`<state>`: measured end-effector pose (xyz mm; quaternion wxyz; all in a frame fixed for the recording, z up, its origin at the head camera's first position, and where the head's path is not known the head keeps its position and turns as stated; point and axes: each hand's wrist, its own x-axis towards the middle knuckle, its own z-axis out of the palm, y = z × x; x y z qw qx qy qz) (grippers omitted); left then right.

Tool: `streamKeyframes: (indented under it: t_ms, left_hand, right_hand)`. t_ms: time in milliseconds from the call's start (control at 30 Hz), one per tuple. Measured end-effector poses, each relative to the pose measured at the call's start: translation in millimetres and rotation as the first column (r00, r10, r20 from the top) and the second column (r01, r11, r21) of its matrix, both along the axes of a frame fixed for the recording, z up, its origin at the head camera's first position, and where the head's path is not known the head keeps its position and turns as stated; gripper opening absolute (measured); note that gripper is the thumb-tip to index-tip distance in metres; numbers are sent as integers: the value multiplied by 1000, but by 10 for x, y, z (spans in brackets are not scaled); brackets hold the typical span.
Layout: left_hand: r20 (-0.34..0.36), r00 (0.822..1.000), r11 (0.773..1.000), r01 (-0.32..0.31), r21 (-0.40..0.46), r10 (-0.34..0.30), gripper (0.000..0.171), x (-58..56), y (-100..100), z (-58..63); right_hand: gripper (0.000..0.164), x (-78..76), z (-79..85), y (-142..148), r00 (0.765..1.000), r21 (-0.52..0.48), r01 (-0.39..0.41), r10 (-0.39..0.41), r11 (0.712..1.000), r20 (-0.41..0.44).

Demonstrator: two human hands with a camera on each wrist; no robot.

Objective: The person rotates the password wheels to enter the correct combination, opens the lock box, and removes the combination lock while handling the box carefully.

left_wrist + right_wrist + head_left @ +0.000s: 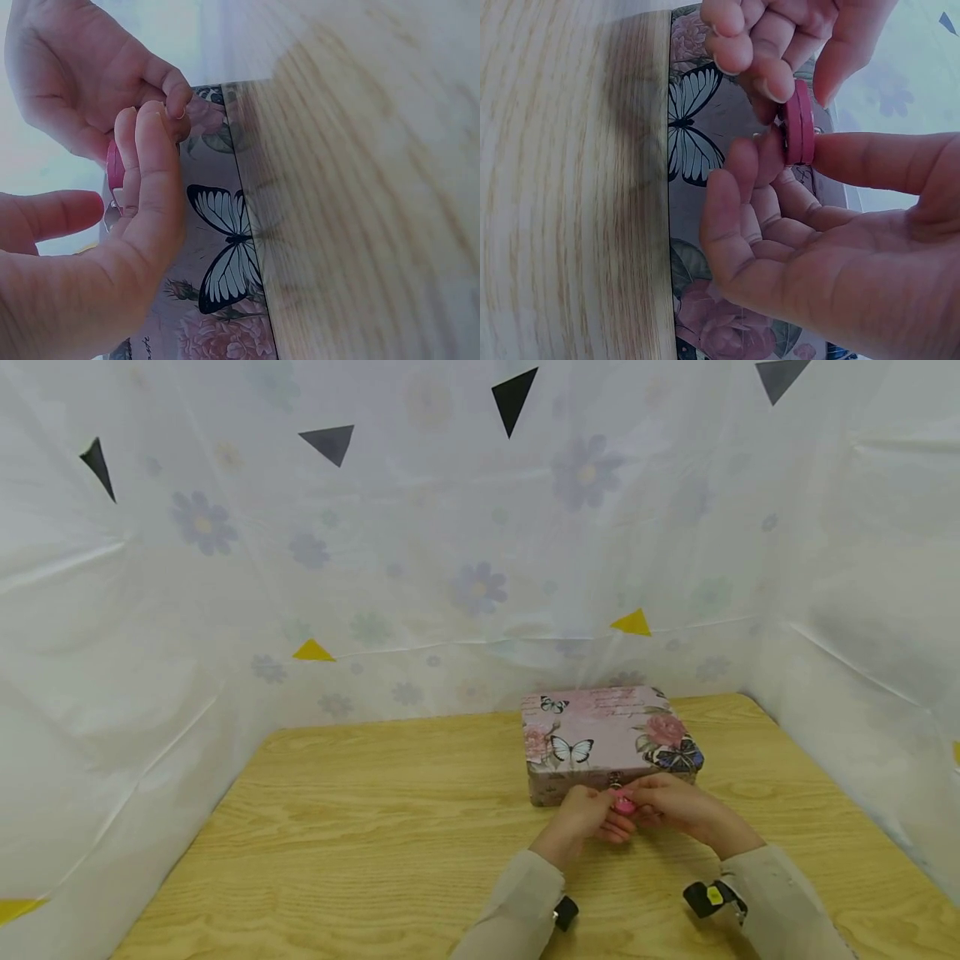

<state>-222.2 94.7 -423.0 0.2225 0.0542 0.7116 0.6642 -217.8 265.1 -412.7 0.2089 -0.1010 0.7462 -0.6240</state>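
A pink tin box [592, 727] with butterflies and roses lies on the table with its lid down. In front of its metal clasp [615, 779] is a small pink padlock [799, 124], seen edge-on in the right wrist view. My right hand [675, 806] pinches the padlock between thumb and fingers. On the other side is my left hand [588, 818], its fingertips right at the padlock. Its fingers are fairly straight in the left wrist view, and its thumb [67, 214] stands a little off. The fingers partly hide the padlock there.
The box stands near the back of the wooden table [360, 827], right of centre. White flowered sheeting [450, 527] encloses the table at the back and both sides. Black wrist bands [708, 897] sit at both light sleeves.
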Motion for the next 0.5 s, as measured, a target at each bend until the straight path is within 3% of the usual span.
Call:
streamKeyframes:
  t_ms: [500]
  left_hand:
    - [13, 998, 998, 56, 19, -56, 29, -40, -10, -20]
  right_hand:
    - [33, 23, 35, 6, 1000, 23, 12, -12, 1000, 2]
